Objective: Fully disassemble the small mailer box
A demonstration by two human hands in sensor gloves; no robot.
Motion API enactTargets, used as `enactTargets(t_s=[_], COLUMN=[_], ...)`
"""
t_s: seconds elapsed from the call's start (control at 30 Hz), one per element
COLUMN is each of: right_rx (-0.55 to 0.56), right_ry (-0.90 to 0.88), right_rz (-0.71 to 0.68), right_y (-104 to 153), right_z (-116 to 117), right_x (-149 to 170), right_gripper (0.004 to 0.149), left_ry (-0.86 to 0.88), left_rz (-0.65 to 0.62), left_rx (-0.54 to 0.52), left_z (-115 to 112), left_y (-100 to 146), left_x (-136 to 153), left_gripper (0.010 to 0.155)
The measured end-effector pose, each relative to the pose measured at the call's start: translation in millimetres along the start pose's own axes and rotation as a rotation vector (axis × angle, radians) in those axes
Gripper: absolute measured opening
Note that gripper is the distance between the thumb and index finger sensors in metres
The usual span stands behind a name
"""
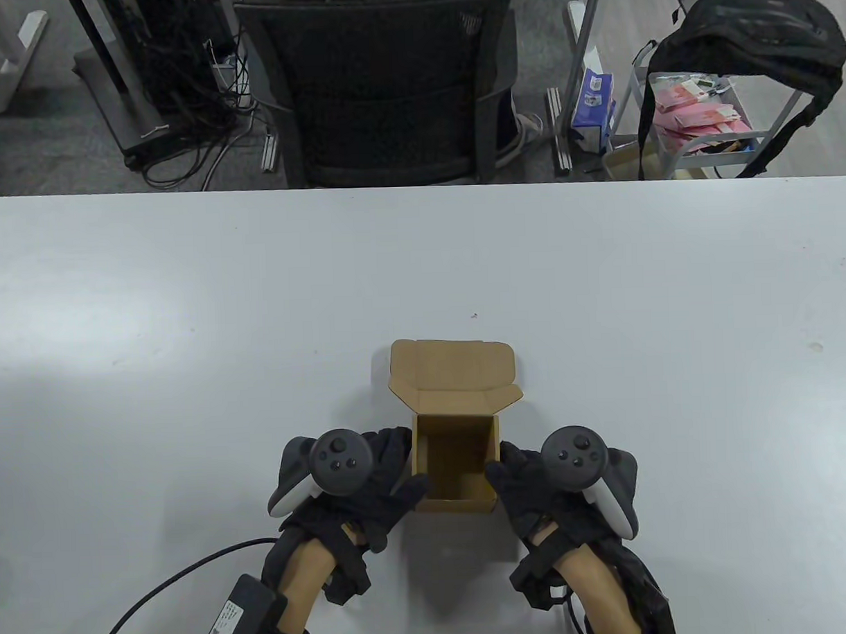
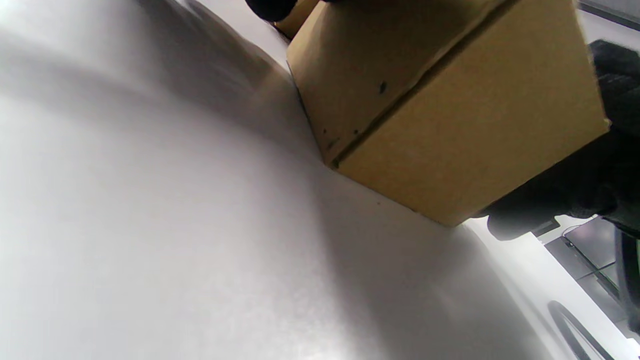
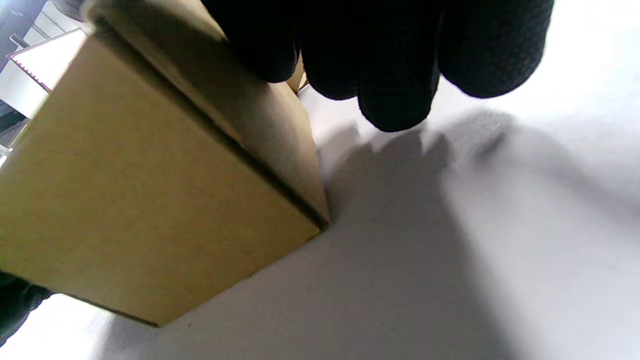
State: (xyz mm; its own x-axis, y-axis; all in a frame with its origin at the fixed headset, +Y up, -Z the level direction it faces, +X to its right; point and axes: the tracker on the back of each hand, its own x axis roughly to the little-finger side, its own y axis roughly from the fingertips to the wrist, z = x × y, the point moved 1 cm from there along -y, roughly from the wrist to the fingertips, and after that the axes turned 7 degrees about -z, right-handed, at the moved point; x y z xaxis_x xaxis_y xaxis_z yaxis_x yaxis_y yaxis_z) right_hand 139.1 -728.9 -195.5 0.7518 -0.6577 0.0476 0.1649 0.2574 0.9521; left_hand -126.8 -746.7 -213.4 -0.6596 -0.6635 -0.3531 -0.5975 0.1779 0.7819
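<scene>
A small brown cardboard mailer box (image 1: 456,472) stands open near the table's front edge, its lid (image 1: 452,371) folded back away from me with its side tabs spread. My left hand (image 1: 402,468) holds the box's left wall, thumb at the front left corner. My right hand (image 1: 504,467) holds the right wall. The left wrist view shows the box's outer walls (image 2: 450,115) from low down, with the right glove (image 2: 575,190) behind them. The right wrist view shows the box (image 3: 150,190) with my right fingers (image 3: 390,60) lying over its right wall. The box's inside looks empty.
The white table (image 1: 187,304) stretches wide on both sides and beyond the box. A black office chair (image 1: 380,90) stands past the far edge. A metal cart (image 1: 700,120) with a black bag stands at the back right. A black cable (image 1: 169,582) runs from my left forearm.
</scene>
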Motion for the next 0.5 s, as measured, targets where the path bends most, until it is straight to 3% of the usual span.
enactTargets(t_s=[0.27, 0.5], right_rx=[-0.005, -0.006], right_ry=[-0.003, -0.006], right_rz=[-0.002, -0.006], right_y=[-0.5, 0.0], right_z=[3.5, 4.7], right_x=[0.5, 0.3], right_gripper=[0.071, 0.071], left_ry=[0.013, -0.079], left_rz=[0.008, 0.129], left_rx=[-0.004, -0.276], left_z=[0.7, 10.7], left_y=[0.0, 3.4], left_x=[-1.1, -18.1], left_gripper=[0.093, 0.076])
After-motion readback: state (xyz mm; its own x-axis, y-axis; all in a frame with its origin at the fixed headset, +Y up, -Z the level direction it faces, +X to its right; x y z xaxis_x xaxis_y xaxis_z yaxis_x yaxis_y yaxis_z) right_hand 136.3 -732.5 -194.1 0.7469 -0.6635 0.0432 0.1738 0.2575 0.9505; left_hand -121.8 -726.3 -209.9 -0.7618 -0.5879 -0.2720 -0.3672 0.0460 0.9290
